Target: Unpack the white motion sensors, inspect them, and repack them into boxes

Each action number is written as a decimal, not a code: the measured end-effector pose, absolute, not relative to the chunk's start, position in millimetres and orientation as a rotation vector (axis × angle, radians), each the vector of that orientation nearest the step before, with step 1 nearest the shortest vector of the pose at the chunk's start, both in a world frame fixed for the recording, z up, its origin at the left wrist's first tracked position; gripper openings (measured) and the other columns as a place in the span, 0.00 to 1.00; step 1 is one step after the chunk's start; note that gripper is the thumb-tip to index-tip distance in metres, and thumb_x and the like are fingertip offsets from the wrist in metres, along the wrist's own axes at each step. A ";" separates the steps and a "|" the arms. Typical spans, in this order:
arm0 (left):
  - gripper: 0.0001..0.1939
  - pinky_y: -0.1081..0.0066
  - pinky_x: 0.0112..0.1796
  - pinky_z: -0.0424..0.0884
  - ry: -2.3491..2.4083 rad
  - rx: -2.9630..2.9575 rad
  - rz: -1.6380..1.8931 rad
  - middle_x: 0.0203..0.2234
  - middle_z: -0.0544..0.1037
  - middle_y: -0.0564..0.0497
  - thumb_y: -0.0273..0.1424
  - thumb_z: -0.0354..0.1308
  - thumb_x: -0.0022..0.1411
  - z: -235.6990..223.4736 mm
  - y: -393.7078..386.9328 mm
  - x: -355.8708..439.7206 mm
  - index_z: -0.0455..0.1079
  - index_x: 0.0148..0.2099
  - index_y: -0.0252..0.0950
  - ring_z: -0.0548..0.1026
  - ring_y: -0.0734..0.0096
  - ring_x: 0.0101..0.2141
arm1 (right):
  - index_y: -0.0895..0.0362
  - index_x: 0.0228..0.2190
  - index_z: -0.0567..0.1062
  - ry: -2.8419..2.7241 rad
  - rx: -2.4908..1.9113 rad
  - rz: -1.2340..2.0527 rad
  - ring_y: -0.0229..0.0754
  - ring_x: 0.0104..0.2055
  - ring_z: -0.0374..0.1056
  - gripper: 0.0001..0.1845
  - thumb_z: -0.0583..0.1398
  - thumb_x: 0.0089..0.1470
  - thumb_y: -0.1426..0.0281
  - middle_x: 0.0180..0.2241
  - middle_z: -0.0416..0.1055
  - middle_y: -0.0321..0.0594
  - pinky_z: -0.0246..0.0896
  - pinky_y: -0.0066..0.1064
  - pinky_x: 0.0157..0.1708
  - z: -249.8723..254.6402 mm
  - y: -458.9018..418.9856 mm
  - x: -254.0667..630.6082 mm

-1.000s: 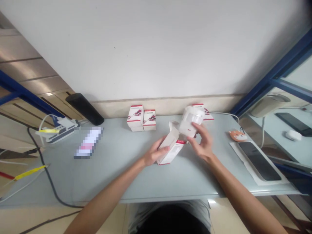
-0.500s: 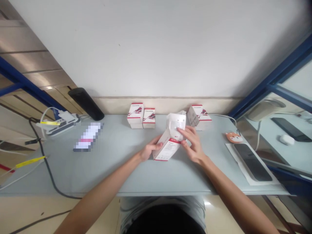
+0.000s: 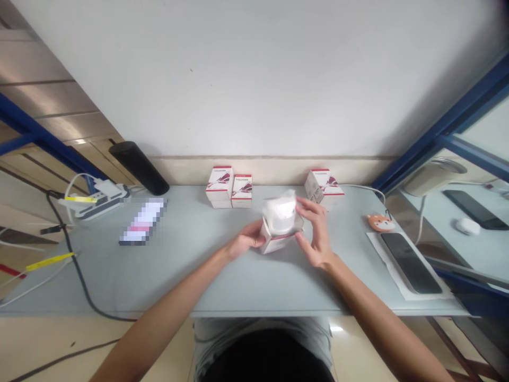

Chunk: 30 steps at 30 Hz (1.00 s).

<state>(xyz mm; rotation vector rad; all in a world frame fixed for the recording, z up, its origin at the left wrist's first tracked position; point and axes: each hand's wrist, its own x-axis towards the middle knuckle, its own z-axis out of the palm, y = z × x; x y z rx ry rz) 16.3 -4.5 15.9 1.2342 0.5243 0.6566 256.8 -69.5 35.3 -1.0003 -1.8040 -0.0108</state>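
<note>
A small white-and-red carton (image 3: 275, 245) is open at the top, and a white rounded device (image 3: 280, 216) in a clear plastic bag sticks out of it. The device is blurred by motion and its lower part is hidden inside the carton. My left hand (image 3: 245, 241) grips the carton's left side, thumb on the front. On the other side, my right hand (image 3: 316, 231) has its fingers against the device's upper right and its thumb at the carton's rim.
Behind stand two closed cartons (image 3: 220, 183) side by side and another carton (image 3: 324, 185) to the right. A phone (image 3: 143, 222), power strip (image 3: 103, 201) and black cylinder (image 3: 139, 167) lie left. At right are a dark phone (image 3: 411, 262) and an orange animal-face case (image 3: 380, 223).
The carton has tipped more upright, and its printed front now shows less. The wrapped device has shifted slightly down and left with it. My right fingers have moved to the device's side.
</note>
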 end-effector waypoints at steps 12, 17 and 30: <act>0.40 0.47 0.65 0.64 0.585 1.855 1.320 0.73 0.58 0.36 0.47 0.61 0.69 9.6 -17.4 17.6 0.51 0.75 0.46 0.62 0.45 0.69 | 0.48 0.57 0.63 -1.589 -0.937 -0.046 0.56 0.54 0.71 0.20 0.56 0.65 0.68 0.56 0.68 0.52 0.71 0.57 0.51 29.1 -60.4 257.3; 0.28 0.53 0.55 0.72 0.802 2.119 1.161 0.51 0.77 0.39 0.41 0.64 0.65 1.9 -17.5 14.3 0.64 0.63 0.40 0.77 0.54 0.51 | 0.50 0.50 0.73 -1.685 -1.349 0.033 0.53 0.47 0.73 0.11 0.56 0.67 0.68 0.45 0.75 0.46 0.71 0.48 0.48 34.0 -46.2 289.5; 0.26 0.49 0.49 0.71 0.883 2.197 1.339 0.39 0.76 0.44 0.44 0.68 0.53 -10.4 -2.5 5.3 0.65 0.50 0.42 0.78 0.50 0.43 | 0.52 0.47 0.80 -2.017 -1.555 0.174 0.54 0.56 0.74 0.10 0.61 0.66 0.67 0.53 0.80 0.45 0.65 0.50 0.59 -6.9 -28.5 292.0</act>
